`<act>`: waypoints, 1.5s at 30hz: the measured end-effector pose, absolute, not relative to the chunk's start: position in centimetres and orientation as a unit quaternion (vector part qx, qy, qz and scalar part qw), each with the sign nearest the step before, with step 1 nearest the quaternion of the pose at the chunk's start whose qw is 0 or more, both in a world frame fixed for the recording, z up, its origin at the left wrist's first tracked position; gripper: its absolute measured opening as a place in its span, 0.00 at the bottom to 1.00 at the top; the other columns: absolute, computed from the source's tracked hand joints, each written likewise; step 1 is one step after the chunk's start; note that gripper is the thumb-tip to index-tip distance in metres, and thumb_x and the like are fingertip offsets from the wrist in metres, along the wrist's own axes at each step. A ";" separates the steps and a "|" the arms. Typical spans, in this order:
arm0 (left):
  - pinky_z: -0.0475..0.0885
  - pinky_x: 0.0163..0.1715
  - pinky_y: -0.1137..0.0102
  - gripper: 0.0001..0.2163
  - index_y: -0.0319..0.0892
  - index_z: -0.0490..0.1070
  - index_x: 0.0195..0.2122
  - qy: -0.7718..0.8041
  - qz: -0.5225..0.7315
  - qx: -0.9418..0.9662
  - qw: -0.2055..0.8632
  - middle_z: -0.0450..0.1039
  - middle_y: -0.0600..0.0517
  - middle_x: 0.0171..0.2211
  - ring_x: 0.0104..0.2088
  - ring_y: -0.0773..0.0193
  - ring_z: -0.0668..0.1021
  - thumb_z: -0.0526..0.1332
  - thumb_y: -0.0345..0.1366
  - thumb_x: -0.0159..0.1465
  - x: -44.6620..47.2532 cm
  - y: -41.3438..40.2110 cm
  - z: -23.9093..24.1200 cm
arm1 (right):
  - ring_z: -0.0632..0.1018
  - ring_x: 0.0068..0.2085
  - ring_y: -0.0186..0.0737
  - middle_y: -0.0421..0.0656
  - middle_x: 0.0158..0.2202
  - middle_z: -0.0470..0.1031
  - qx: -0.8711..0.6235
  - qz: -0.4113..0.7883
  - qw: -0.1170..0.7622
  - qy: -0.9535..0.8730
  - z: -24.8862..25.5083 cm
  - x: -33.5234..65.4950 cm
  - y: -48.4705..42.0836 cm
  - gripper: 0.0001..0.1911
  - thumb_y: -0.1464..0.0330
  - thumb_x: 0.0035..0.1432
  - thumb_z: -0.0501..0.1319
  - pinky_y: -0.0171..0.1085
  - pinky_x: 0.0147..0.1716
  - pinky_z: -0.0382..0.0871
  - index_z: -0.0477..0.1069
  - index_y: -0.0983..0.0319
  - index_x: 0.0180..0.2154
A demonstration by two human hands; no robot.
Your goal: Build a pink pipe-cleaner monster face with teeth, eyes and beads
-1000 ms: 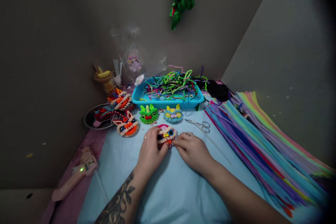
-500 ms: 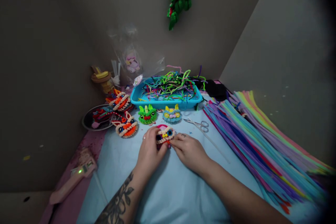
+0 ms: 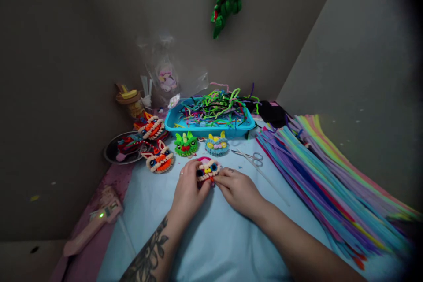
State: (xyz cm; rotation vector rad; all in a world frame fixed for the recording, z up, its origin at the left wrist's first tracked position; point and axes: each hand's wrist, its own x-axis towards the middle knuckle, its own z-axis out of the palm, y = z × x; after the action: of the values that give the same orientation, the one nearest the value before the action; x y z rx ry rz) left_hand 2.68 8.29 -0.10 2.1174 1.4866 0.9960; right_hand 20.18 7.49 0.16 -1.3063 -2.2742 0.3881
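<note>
Between my hands is a small pipe-cleaner lion head [image 3: 208,170], cream with blue-rimmed dark eyes, a yellow nose and a pink top. My left hand [image 3: 190,185] is wrapped round its left side, thumb along the lower edge. At its lower right, the fingers of my right hand [image 3: 236,187] pinch together at the edge, by a bit of red; what exactly they grip is hidden. Just beyond stand a green pipe-cleaner head [image 3: 186,144] and a light-blue one [image 3: 217,144]. An orange and cream head [image 3: 159,159] sits further left.
Scissors [image 3: 254,157] and a clear glue stick [image 3: 272,183] lie to the right, beside long bundles of pipe cleaners [image 3: 317,185]. A blue tray [image 3: 211,131] of cuttings stands behind. At left are a pink glue gun [image 3: 94,224] with a green light and a metal bowl [image 3: 109,158].
Almost nothing differs. Both hands keep their hold at the lion head, and the view has shifted very slightly.
</note>
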 end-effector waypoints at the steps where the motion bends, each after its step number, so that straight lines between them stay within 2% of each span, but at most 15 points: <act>1: 0.65 0.50 0.58 0.19 0.43 0.61 0.49 0.529 0.352 0.750 0.185 0.67 0.45 0.49 0.50 0.54 0.69 0.61 0.31 0.56 2.7 8.3 -0.1 | 0.74 0.39 0.37 0.43 0.37 0.75 -0.482 0.140 0.242 -0.831 0.2 20.2 7.5 0.12 0.72 0.60 0.54 0.33 0.38 0.66 0.76 0.58 0.40; 9: 0.65 0.50 0.57 0.19 0.43 0.62 0.49 0.535 0.354 0.743 0.190 0.67 0.45 0.49 0.50 0.53 0.69 0.61 0.32 0.56 2.7 8.3 0.1 | 0.75 0.37 0.39 0.42 0.34 0.76 -0.497 0.112 0.227 -0.830 0.8 20.5 7.3 0.12 0.73 0.59 0.55 0.35 0.36 0.66 0.76 0.57 0.38; 17: 0.65 0.50 0.58 0.19 0.43 0.61 0.49 0.534 0.354 0.743 0.195 0.67 0.45 0.49 0.50 0.54 0.69 0.61 0.32 0.56 2.7 8.3 0.1 | 0.75 0.39 0.39 0.43 0.37 0.76 -0.481 0.124 0.239 -0.834 0.8 20.3 7.2 0.13 0.73 0.59 0.54 0.35 0.38 0.67 0.76 0.57 0.40; 29: 0.63 0.52 0.57 0.26 0.43 0.59 0.51 0.520 0.346 0.752 0.212 0.65 0.45 0.51 0.52 0.53 0.67 0.65 0.32 0.51 2.1 8.5 -0.6 | 0.75 0.40 0.39 0.43 0.39 0.76 -0.483 0.139 0.225 -0.835 0.3 20.2 7.2 0.13 0.72 0.59 0.54 0.35 0.40 0.68 0.75 0.57 0.40; 36: 0.63 0.53 0.57 0.22 0.43 0.59 0.51 0.516 0.351 0.751 0.216 0.64 0.44 0.52 0.53 0.54 0.67 0.61 0.30 0.55 2.1 8.3 -0.5 | 0.75 0.40 0.38 0.42 0.38 0.76 -0.483 0.161 0.245 -0.825 0.3 20.3 7.3 0.13 0.72 0.59 0.54 0.34 0.40 0.68 0.75 0.57 0.40; 45: 0.61 0.55 0.55 0.23 0.44 0.59 0.52 0.516 0.355 0.746 0.227 0.63 0.44 0.53 0.55 0.54 0.66 0.58 0.26 0.55 2.0 8.3 -0.7 | 0.75 0.39 0.38 0.44 0.36 0.75 -0.485 0.127 0.286 -0.817 0.5 20.1 7.0 0.12 0.74 0.59 0.54 0.34 0.40 0.68 0.75 0.58 0.39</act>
State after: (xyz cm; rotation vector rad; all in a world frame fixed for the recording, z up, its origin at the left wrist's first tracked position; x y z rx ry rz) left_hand 1.99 8.26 -0.71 2.0550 1.4212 0.9783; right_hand 20.12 7.05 0.55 -1.2955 -2.1834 0.3389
